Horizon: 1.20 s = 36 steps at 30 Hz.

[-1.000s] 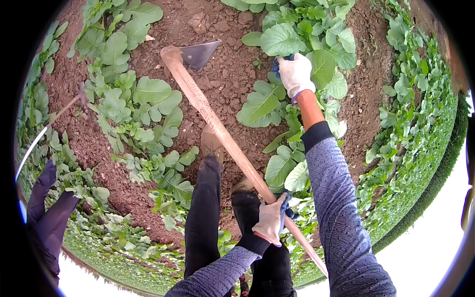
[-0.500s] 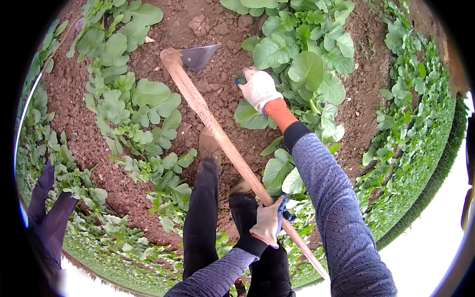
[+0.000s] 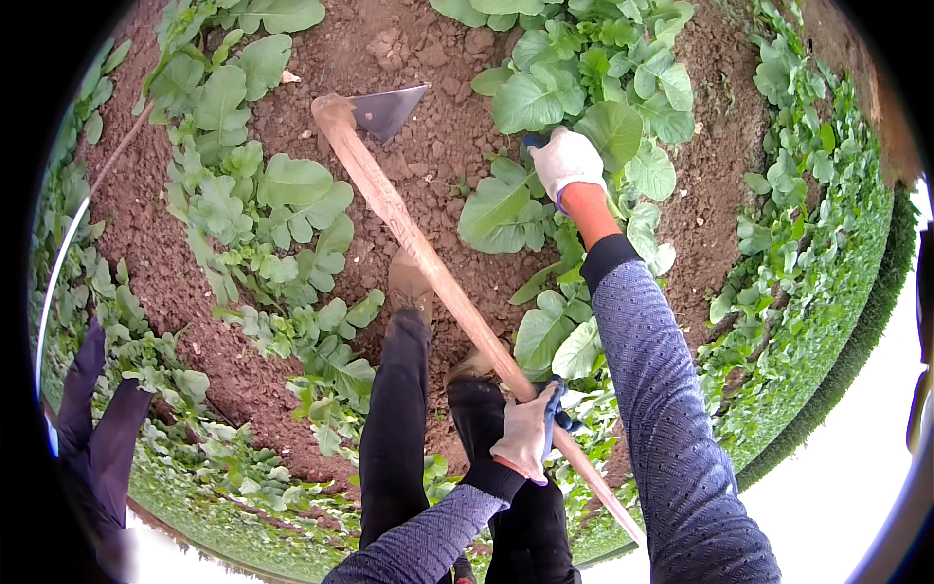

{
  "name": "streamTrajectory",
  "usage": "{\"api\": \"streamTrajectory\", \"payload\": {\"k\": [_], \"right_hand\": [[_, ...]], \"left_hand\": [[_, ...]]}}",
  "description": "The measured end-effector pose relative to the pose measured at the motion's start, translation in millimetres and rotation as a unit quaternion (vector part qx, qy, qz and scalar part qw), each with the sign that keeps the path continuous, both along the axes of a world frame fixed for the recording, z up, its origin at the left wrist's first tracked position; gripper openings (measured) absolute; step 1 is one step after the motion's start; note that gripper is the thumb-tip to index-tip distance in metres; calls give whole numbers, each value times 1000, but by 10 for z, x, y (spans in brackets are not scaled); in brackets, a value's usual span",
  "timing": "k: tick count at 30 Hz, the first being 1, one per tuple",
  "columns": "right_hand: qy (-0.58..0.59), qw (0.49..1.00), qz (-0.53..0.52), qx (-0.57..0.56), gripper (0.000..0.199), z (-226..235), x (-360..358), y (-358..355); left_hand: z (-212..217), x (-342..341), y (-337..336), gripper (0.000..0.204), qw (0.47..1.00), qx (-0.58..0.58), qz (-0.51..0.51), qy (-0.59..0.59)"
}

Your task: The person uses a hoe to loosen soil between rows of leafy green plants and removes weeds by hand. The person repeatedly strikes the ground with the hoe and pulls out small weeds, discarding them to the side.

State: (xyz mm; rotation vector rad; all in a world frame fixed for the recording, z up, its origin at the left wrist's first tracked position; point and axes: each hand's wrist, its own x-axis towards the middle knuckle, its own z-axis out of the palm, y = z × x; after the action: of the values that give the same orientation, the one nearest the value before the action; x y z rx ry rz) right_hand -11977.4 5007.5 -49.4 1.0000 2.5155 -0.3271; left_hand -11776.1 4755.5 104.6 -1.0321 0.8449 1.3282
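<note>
My left hand (image 3: 526, 434), in a white work glove with blue fingers, is wrapped round the wooden handle of a hoe (image 3: 428, 258). The handle slants from lower right to upper left, and the hoe's dark metal blade (image 3: 389, 109) is over the bare soil between two plant rows. My right hand (image 3: 568, 164), gloved the same way, reaches in among the broad leaves of a green plant (image 3: 611, 131) in the right row. Its fingers look curled, mostly hidden beneath the hand, and whatever they hold cannot be made out.
Another leafy row (image 3: 292, 195) runs along the left, with brown cloddy soil (image 3: 418, 49) between the rows. My boot (image 3: 409, 282) stands in this furrow. A thin curved hose or rod (image 3: 73, 229) lies at far left, near another person's dark-clothed legs (image 3: 92, 428).
My right hand has moved right, from over the open soil to the leaves of the right-hand plant. My left hand and the hoe have hardly moved.
</note>
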Motion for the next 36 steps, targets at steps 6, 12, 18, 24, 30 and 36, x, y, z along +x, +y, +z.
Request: {"api": "streamTrajectory", "payload": {"k": [6, 12, 18, 24, 30, 36], "right_hand": [[30, 999, 5, -24, 21, -30, 78, 11], [137, 971, 59, -189, 29, 384, 308, -396], [135, 924, -47, -356, 35, 632, 613, -881], [-10, 951, -49, -306, 40, 539, 1009, -1065], [-60, 930, -67, -355, 43, 429, 1708, -1283], [188, 903, -280, -266, 38, 882, 1973, -1004]], "left_hand": [[-119, 130, -34, 21, 999, 2, -37, 6], [-145, 227, -95, 25, 997, 23, -46, 65], [-5, -21, 65, 21, 996, -33, 6, -84], [-63, 36, 16, 19, 995, -68, -21, -72], [3, 5, 97, 14, 995, -45, -23, -90], [-64, 16, 39, 15, 991, -92, -15, -96]]}}
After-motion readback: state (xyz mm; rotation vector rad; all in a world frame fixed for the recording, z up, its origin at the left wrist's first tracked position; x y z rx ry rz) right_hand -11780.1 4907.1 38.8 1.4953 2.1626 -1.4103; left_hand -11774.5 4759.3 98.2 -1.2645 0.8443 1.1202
